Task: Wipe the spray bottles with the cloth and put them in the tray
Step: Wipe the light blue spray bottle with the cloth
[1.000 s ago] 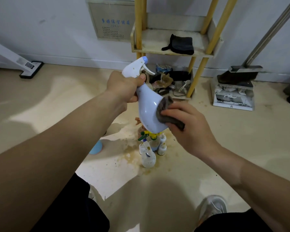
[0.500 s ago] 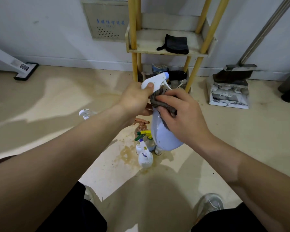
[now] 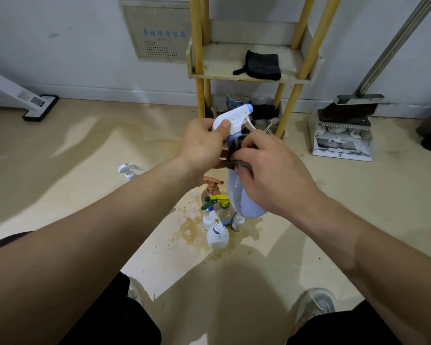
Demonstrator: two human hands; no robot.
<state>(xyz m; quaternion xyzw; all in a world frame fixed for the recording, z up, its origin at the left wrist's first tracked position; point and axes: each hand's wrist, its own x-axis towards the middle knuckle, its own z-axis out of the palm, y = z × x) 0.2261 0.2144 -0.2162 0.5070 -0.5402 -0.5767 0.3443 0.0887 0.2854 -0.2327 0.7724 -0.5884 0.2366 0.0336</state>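
Head view: in front of the yellow-legged shelf (image 3: 249,70), the left hand (image 3: 202,143) pinches the spray bottle (image 3: 241,200) by its trigger head. The right hand (image 3: 276,175) wraps the cloth (image 3: 235,147) round its neck. It hangs tilted over the other bottles (image 3: 217,220) standing before the shelf. A slipping pinch or a hard wipe could drop it onto them. I cannot make out a tray.

place: home utility corner | evidence: wooden shelf rack (image 3: 199,58), dustpan (image 3: 343,145), stained floor (image 3: 85,158)
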